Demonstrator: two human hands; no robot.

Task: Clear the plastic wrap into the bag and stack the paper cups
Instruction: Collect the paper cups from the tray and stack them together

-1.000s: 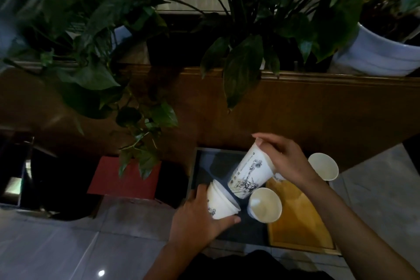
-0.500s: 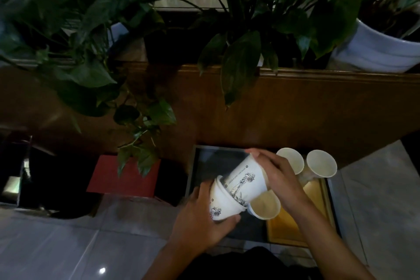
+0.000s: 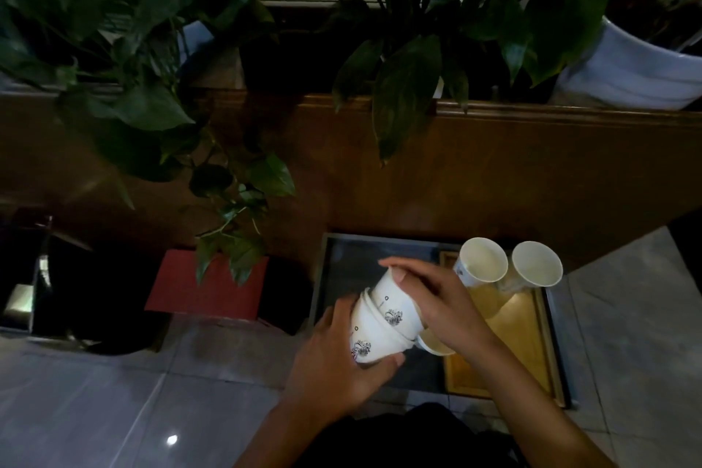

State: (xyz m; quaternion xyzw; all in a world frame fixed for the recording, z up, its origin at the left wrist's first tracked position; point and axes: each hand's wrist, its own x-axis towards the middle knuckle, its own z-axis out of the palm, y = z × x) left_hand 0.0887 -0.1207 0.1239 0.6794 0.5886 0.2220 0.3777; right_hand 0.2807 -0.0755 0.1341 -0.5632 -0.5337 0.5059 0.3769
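White paper cups, pushed one inside the other, make a short stack of cups (image 3: pixel 380 323) that both hands hold over the dark tray (image 3: pixel 342 258). The stack is tipped over. Its long side runs from the lower left up to the top right of the stack, with the closed bottom of the last cup pointing up and away, and the open ends pointing down toward the person. The cups have small black drawings on their sides, and the rolled rims show as rings near the middle.

The left hand (image 3: pixel 334 361) wraps around the lower cup, fingers curled tight on it with the thumb under the rim. The right hand (image 3: pixel 437 300) sits on top of the upper cup, fingers closed over its bottom end.

A third cup (image 3: pixel 435 346) peeks out just under the right hand, mostly hidden. Two more cups stand up at the far side of the tray, the nearer cup (image 3: pixel 482 260) and the far cup (image 3: pixel 536 263), just beside each other, open tops up. Both look empty inside.

A yellow wooden board (image 3: pixel 505 338) lies in the right part of the tray. The tray rests on the grey tile floor (image 3: pixel 114 410). A red box (image 3: pixel 178 285) sits to the left, under green plant leaves (image 3: pixel 235 247)
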